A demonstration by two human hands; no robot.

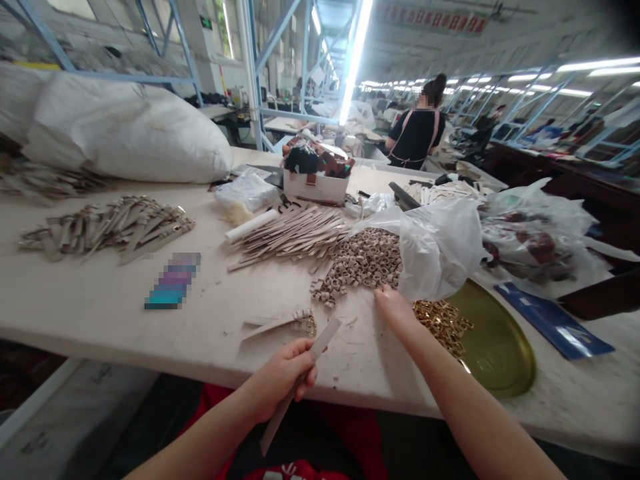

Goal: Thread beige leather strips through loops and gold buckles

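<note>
My left hand (294,373) is closed around a flat grey-beige strap (327,337), which slants up and away over the table's front edge. My right hand (393,305) reaches to the near edge of a pile of small beige strap loops (367,257). Its fingers are drawn together there, and whatever they pinch is hidden. Just beyond my left hand lie a few straps with buckles fitted (280,325). Gold-coloured buckles (443,327) lie heaped in an oval gold tray (505,353), close to my right forearm.
Plain straps (295,233) lie piled behind the loops, and finished-looking straps (115,227) at the left. A clear plastic bag (440,247) borders the loops. A pixelated phone-like object (173,281), a blue packet (555,321), a filled box (315,187) and white sacks (130,133) share the table (220,293). A person (417,127) stands beyond.
</note>
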